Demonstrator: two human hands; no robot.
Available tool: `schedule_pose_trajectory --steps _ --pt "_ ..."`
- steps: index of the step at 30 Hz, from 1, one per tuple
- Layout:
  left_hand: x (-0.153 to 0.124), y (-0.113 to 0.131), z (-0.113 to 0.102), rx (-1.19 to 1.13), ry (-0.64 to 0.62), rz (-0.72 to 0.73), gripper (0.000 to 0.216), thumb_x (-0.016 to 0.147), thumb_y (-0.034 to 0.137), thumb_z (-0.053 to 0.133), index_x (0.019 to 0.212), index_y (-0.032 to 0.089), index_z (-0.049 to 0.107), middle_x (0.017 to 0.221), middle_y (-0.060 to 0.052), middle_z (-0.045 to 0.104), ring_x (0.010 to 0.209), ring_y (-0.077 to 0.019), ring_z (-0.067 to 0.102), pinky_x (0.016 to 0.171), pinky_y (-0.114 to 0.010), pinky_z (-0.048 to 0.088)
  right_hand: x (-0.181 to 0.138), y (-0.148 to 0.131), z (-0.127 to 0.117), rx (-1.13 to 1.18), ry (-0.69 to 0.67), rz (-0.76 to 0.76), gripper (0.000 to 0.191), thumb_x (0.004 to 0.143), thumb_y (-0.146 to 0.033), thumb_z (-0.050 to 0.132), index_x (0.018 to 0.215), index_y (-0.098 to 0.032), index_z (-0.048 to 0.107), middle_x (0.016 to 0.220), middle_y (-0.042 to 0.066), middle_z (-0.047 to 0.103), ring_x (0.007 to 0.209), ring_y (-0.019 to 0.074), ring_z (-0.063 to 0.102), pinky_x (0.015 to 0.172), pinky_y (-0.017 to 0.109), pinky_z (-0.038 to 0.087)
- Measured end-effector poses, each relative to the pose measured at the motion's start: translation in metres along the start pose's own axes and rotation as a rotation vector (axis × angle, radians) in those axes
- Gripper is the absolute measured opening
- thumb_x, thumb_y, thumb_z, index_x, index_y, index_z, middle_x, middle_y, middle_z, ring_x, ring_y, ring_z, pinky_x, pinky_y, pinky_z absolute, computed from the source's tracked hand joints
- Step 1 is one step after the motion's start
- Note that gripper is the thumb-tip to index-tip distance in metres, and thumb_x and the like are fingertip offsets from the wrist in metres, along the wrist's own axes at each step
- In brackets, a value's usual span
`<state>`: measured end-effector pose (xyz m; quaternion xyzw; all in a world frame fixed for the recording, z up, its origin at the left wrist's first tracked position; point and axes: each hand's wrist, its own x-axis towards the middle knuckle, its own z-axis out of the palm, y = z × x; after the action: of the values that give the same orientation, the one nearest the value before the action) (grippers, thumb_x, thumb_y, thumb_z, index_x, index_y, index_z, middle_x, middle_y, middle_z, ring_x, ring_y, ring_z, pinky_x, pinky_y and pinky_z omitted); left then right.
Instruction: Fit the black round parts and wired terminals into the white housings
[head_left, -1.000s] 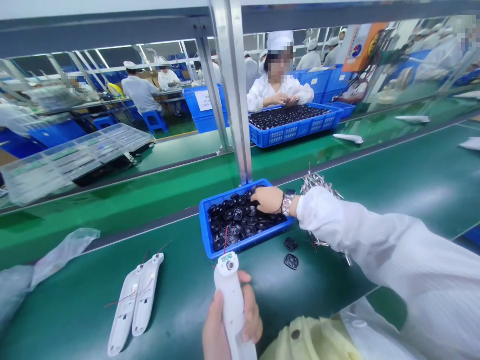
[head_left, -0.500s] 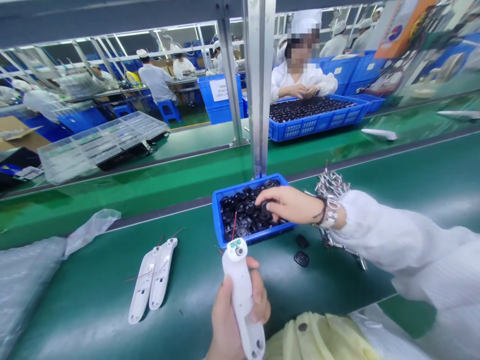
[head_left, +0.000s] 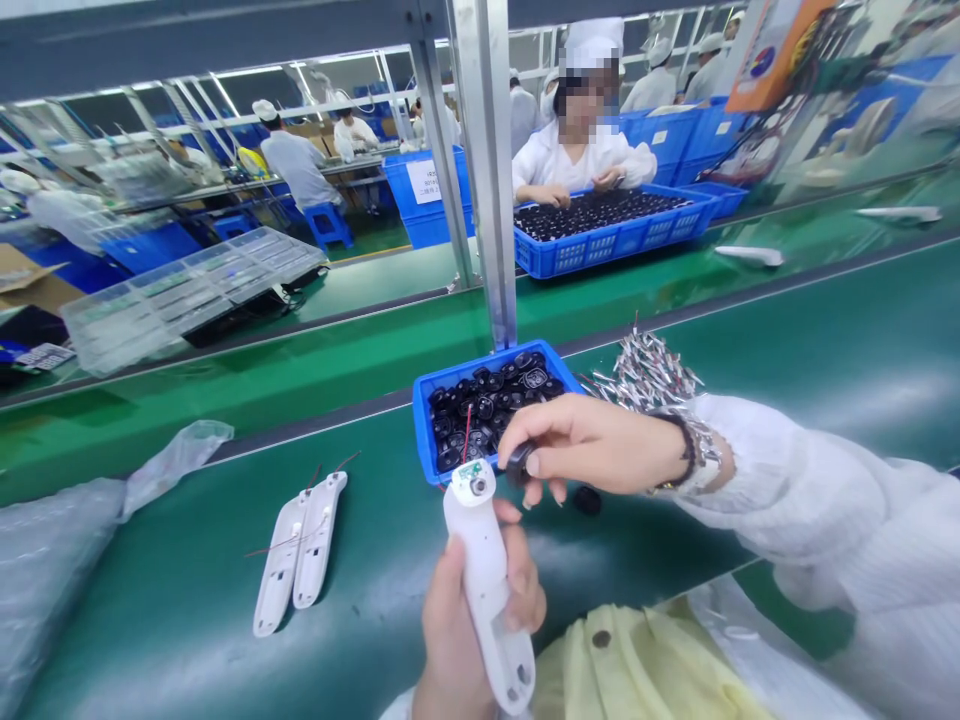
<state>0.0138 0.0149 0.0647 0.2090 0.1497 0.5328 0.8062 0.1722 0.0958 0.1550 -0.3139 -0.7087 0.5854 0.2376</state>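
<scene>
Housing [head_left: 484,565] in left grip [head_left: 451,625], black part [head_left: 517,464] in right grip [head_left: 589,442]

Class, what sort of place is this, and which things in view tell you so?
Probably a factory assembly line: a green work surface, a blue bin holding many black parts, and, beyond it, a person in a white cap and white clothing.

Right of a post [head_left: 491,200], a co-worker [head_left: 574,155] is behind a crate [head_left: 615,250]. Left, a tray [head_left: 195,285] lies tilted; beyond it, a stool [head_left: 327,222].
</scene>
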Motion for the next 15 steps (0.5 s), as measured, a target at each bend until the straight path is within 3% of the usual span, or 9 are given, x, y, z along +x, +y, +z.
schedule_pose_trajectory --steps 5,10,15 --pt "-0.004 -0.002 0.006 0.031 0.011 -0.013 0.039 0.087 0.043 0.036 0.098 0.015 0.06 0.059 0.001 0.047 0.036 -0.0036 0.029 0.038 -0.017 0.032 -0.008 -0.015 0.006 -0.284 0.053 -0.188 0.035 0.076 -0.007 0.049 0.109 -0.014 0.054 0.082 0.0 0.062 0.057 0.0048 0.058 0.056 0.016 0.049" --pt "-0.008 -0.005 0.009 0.064 0.003 -0.041 0.039 0.086 0.043 0.037 0.1 0.015 0.06 0.06 0.0 0.048 0.037 -0.0035 0.03 0.039 -0.017 0.03 -0.006 -0.023 0.009 -0.373 0.086 -0.199 0.014 0.072 -0.005 0.054 0.082 -0.014 0.057 0.068 -0.003 0.06 0.06 0.0058 0.056 0.057 0.015 0.047" --pt "-0.012 -0.005 0.01 0.104 0.027 -0.058 0.037 0.087 0.042 0.035 0.1 0.017 0.059 0.059 0.0 0.048 0.037 -0.0038 0.031 0.038 -0.017 0.029 -0.001 -0.022 0.009 -0.468 0.115 -0.189 0.019 0.072 -0.01 0.057 0.088 -0.014 0.066 0.079 0.0 0.065 0.065 0.0074 0.059 0.061 0.017 0.048"
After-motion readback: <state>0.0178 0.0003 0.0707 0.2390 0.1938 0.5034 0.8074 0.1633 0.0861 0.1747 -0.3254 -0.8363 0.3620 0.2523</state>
